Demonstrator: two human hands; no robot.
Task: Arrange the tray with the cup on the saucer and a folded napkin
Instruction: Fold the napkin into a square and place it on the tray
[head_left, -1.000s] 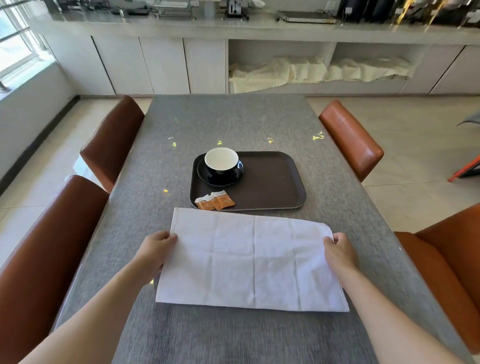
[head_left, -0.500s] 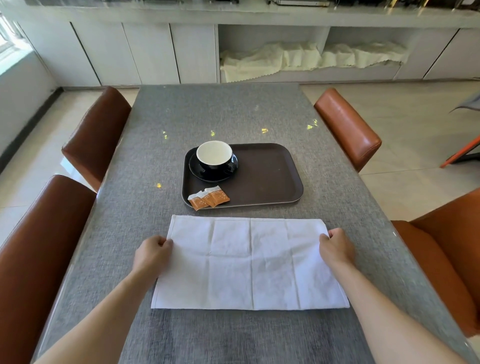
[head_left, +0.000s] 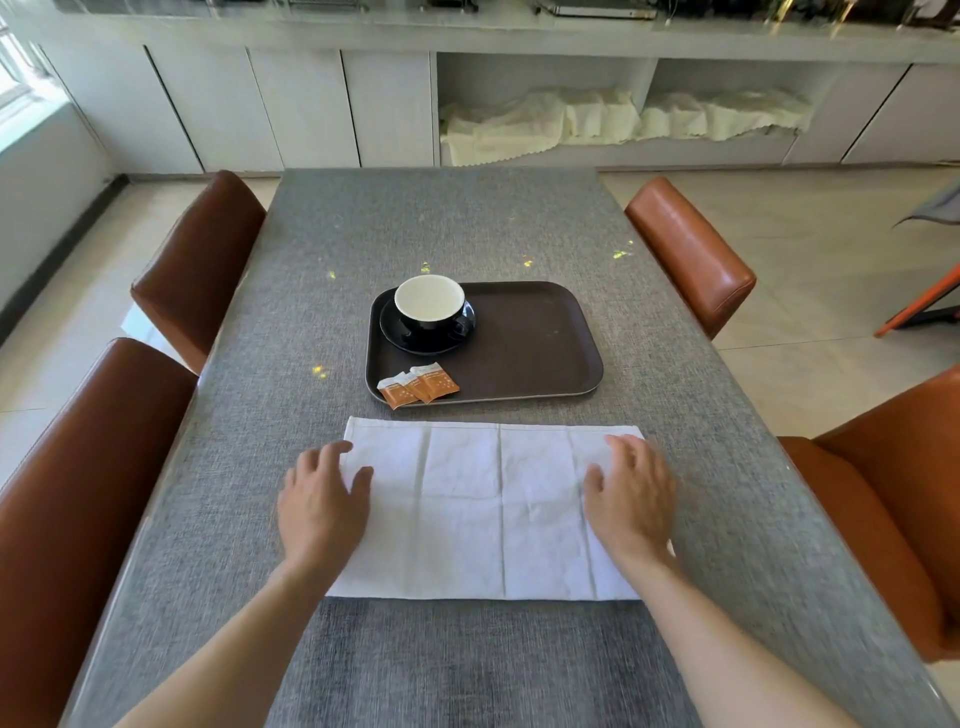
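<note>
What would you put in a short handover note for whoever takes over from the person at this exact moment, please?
Left hand: open, palm down on the napkin's left end.
Right hand: open, palm down on its right end.
Napkin: flat on the table, in front of the tray, a wide creased rectangle.
Cup: on the saucer, at the tray's far left.
Sachets: on the tray's near left.
Done: cup on saucer.
Left: finish folding the napkin and set it on the tray.

Bright daylight comes from the window (head_left: 21, 78) at the upper left. My right hand (head_left: 631, 499) blurs slightly, and the frame's edges bow outward.
</note>
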